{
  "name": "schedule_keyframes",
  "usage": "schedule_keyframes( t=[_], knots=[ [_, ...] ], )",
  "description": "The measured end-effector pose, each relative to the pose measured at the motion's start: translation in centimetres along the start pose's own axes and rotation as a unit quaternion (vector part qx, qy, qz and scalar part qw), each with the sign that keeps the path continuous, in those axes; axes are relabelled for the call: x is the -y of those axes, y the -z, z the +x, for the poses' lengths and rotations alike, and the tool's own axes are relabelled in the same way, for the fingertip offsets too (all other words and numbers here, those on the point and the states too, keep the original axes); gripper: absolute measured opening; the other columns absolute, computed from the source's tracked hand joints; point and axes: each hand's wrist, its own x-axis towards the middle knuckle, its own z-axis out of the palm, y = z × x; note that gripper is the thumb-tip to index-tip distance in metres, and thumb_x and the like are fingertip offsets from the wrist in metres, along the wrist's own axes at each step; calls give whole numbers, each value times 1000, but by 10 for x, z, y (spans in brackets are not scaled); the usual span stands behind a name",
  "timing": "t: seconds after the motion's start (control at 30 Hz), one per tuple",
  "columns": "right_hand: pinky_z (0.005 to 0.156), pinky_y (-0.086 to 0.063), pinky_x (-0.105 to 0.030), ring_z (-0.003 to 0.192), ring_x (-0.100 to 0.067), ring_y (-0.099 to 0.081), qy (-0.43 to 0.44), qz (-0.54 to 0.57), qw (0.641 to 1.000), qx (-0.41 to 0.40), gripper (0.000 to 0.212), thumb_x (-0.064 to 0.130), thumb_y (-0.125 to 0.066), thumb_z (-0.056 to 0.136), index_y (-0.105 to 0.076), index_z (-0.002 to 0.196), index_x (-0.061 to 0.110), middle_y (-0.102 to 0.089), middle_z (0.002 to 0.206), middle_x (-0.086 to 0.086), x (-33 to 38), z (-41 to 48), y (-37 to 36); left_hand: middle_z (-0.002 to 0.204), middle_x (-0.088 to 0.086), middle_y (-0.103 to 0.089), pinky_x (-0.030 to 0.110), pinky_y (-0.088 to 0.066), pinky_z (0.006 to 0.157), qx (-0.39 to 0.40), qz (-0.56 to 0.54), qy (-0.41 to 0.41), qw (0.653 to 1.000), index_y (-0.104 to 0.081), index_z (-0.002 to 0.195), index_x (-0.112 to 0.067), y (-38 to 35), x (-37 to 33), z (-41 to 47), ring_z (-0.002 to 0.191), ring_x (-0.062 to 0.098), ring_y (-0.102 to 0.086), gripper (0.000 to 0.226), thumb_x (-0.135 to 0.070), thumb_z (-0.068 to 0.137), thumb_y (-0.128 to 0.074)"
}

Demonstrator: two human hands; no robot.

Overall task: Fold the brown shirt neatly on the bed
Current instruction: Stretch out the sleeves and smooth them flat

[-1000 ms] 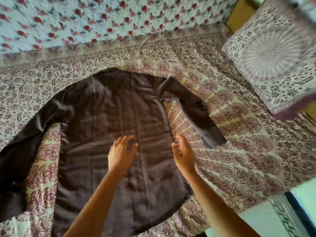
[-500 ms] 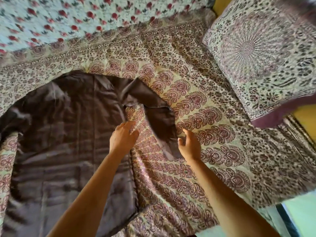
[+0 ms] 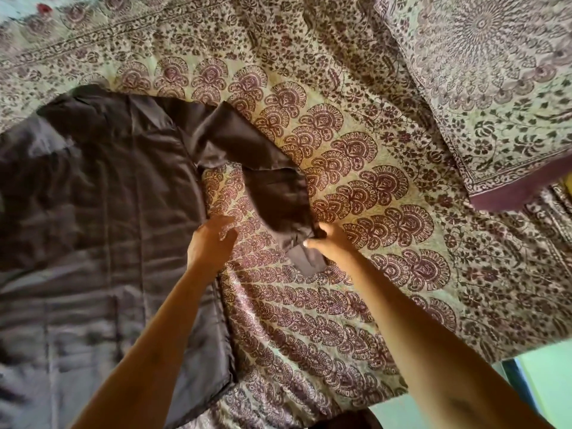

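Pinches the sleeve [image 3: 278, 193] by its cuff with the right hand [image 3: 332, 243], open a second ago. Hangs the left hand [image 3: 210, 246] loose-fingered, brown shirt [image 3: 108, 212] flat just left of it. Likely starts the sleeve fold.

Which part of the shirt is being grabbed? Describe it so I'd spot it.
On the patterned bedspread, the brown shirt lies at the left. From its upper right corner a sleeve bends down over the bedspread, the right hand pinching it near the cuff. Unlike the broad flat body, it is a narrow bent strip.
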Motion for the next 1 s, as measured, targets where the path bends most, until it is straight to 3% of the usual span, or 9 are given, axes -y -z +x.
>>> schedule_keyframes(
  t=[0.13, 0.23, 0.3, 0.37, 0.57, 0.73, 0.83, 0.9, 1.0],
  knots=[
    [49, -47, -12, 62, -14, -54, 72, 68, 978, -186, 13, 1, -58, 84, -59, 96, 5, -59, 76, 0, 6, 15, 51, 124, 0, -62, 34, -52, 85, 16, -8, 5, 1000, -60, 120, -25, 5, -7, 23, 91, 24, -66, 30, -26, 90, -57],
    [52, -38, -6, 74, -19, -53, 153, -15, 888, -434, 14, -1, -56, 81, -61, 93, 2, -61, 92, -17, 11, 23, 97, 128, -4, -59, 30, -46, 88, 40, 6, -6, 999, -59, 123, -24, 4, -12, 47, 101, 22, -63, 31, -26, 92, -57],
    [68, -39, -19, 88, -28, -53, 167, -151, 814, -536, 21, 2, -49, 73, -58, 91, 9, -58, 100, -19, 9, 27, 122, 131, -1, -58, 29, -44, 90, 47, 9, -18, 999, -59, 124, -20, 0, -16, 62, 106, 22, -61, 32, -24, 92, -56],
    [78, -40, -36, 96, -33, -51, 152, -262, 796, -524, 28, 3, -56, 65, -56, 90, 14, -56, 106, -17, -3, 28, 134, 131, 3, -58, 33, -44, 95, 39, 2, -28, 999, -60, 123, -16, -4, -22, 75, 109, 24, -60, 31, -20, 92, -56],
    [100, -32, -51, 122, -36, -44, 33, -419, 879, -225, 49, 8, -70, 69, -57, 116, 12, -46, 133, -17, -65, 56, 116, 128, 4, -60, 39, -45, 98, 59, 13, -42, 997, -60, 123, -18, -19, -28, 117, 110, 26, -60, 31, -23, 93, -56],
    [79, -44, -45, 94, -36, -58, 44, -242, 883, -399, 33, 20, -38, 80, -61, 99, 8, -62, 102, -16, -50, 83, 107, 110, 10, -69, 41, -53, 82, -38, 52, -50, 997, -64, 115, -22, -22, -36, 143, 93, 31, -65, 26, -24, 92, -52],
    [88, -41, -47, 108, -38, -51, -22, -211, 873, -438, 30, 15, -49, 87, -54, 115, 8, -54, 118, -20, -37, 112, 122, 103, 14, -69, 43, -54, 74, -89, 85, -35, 992, -65, 112, -22, -22, -40, 163, 88, 36, -64, 26, -19, 91, -50],
    [101, -32, -51, 127, -38, -38, -98, -215, 880, -412, 46, 21, -49, 91, -39, 134, 7, -40, 139, -20, -29, 129, 132, 112, 16, -61, 48, -52, 80, -51, 108, -52, 991, -63, 116, -20, -23, -40, 176, 98, 38, -59, 31, -15, 86, -56],
    [108, -23, -55, 132, -39, -29, -153, -229, 869, -412, 51, 22, -50, 90, -34, 134, 1, -34, 142, -24, -23, 144, 136, 127, 18, -43, 56, -40, 94, 27, 217, -111, 970, -52, 127, -20, -31, -34, 182, 116, 41, -42, 51, -18, 79, -68]
  ],
)
